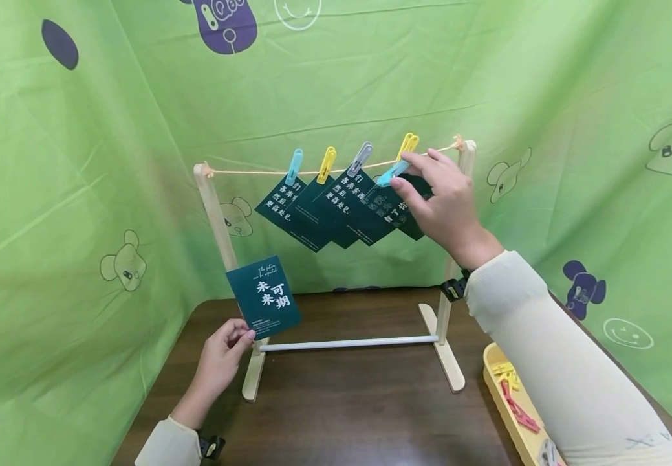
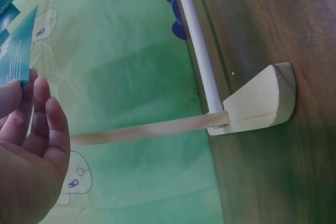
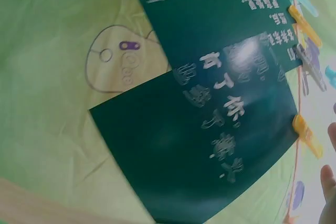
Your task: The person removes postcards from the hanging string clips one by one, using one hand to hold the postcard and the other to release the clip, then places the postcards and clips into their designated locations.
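Observation:
My left hand pinches a dark green card with white lettering by its lower corner, in front of the rack's left post. My right hand holds a blue clothespin between thumb and fingers, close to the string. Several similar green cards hang overlapping from that string. A light blue clothespin, a yellow clothespin, a grey clothespin and another yellow clothespin are clipped along it. In the right wrist view only the fingertips show at the edge.
The wooden rack stands on two feet joined by a white rod on a dark wooden table. A yellow tray with yellow, red and grey clothespins lies at the right, partly under my right sleeve. Green printed cloth surrounds the table.

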A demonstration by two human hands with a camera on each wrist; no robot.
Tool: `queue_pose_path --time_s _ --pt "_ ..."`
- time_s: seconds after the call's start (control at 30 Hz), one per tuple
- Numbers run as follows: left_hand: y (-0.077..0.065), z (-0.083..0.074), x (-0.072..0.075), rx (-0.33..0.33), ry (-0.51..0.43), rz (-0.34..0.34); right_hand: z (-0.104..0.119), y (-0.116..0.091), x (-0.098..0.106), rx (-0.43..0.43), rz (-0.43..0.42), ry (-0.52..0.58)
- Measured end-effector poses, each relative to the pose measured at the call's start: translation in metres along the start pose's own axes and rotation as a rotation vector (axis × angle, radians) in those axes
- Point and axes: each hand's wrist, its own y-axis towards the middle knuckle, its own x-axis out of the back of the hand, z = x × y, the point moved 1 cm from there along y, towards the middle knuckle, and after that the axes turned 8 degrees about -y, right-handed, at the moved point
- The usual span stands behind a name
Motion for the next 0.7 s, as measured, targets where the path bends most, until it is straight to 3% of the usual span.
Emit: queue_pose_path --time_s 0.37,0.57,0.7 --pt "-0.012 0.0 0.003 0.002 0.034 0.021 -0.013 -0.03 0.01 -0.06 -0.039 -0.029" --pt "-0.02 0.008 -0.001 -0.023 0.021 0.053 -0.02 -0.047 0.019 -0.107 -0.06 -0.02" --pt "-0.025 0.013 -0.001 0.012 0.023 0.082 -0.024 -0.057 0.026 -0.13 -0.068 -0.016"
